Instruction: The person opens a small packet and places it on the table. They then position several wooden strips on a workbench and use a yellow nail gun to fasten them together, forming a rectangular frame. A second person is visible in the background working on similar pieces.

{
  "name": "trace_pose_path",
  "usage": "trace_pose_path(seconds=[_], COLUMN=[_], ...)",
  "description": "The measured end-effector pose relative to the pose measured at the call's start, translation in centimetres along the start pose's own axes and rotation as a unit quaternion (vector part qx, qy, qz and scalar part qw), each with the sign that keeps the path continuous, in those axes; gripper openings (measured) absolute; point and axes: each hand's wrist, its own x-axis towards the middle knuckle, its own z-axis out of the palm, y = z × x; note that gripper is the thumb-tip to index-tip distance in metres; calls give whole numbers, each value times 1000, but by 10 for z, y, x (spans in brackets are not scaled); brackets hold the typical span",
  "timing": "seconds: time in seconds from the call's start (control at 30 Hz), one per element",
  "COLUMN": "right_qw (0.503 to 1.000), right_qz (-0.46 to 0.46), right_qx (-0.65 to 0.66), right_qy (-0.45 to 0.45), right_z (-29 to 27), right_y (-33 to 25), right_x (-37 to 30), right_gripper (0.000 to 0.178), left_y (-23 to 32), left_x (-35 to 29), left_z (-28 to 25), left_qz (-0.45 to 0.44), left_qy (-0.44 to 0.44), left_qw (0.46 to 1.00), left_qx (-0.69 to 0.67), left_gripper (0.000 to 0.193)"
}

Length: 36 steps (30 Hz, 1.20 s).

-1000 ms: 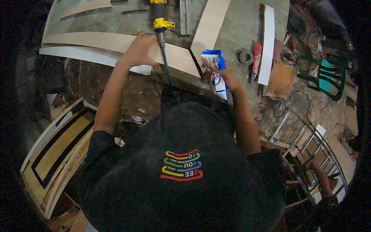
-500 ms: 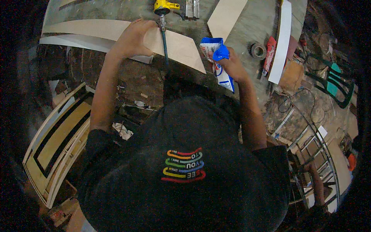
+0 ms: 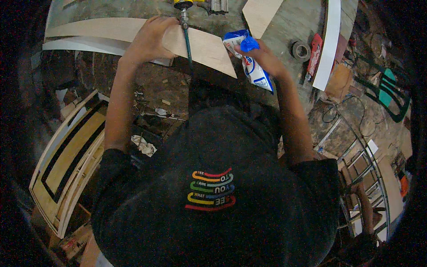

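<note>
Packet in right hand, left hand apart

We have a long, pale, wood-coloured strip, flat, running left to right, right end cut slantwise. Just beside that end we log a soft white-and-blue packet, creased, held tilted, lower end pointing down-right.

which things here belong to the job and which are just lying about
Likely in the job:
- strip, at the left hand
- packet, held in the right hand
- drill, its bit across the strip

Seemingly just about:
- tape
- chair
</note>
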Motion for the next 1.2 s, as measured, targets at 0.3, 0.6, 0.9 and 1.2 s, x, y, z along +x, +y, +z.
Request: trace_pose_path(seconds=[0.3, 0.6, 0.9, 1.2], right_qw=[997, 997, 978, 957], right_qz=[1, 26, 27, -33], right_qx=[-29, -29, -202, -275], right_qy=[-68, -67, -39, -86], right_z=[-7, -7, -4, -8], right_y=[-15, -18, -10, 18], right_x=[2, -12, -29, -41], right_gripper=[62, 63, 77, 64], left_y=[7, 0, -2, -4], left_x=[-3, -5, -8, -9], left_z=[-5, -6, -10, -7], left_qz=[-39, -32, -30, -6], left_qy=[-11, -8, -5, 5], left_qw=[999, 999, 1000, 1000], left_qx=[5, -9, 0, 7], left_gripper=[87, 88, 87, 88])
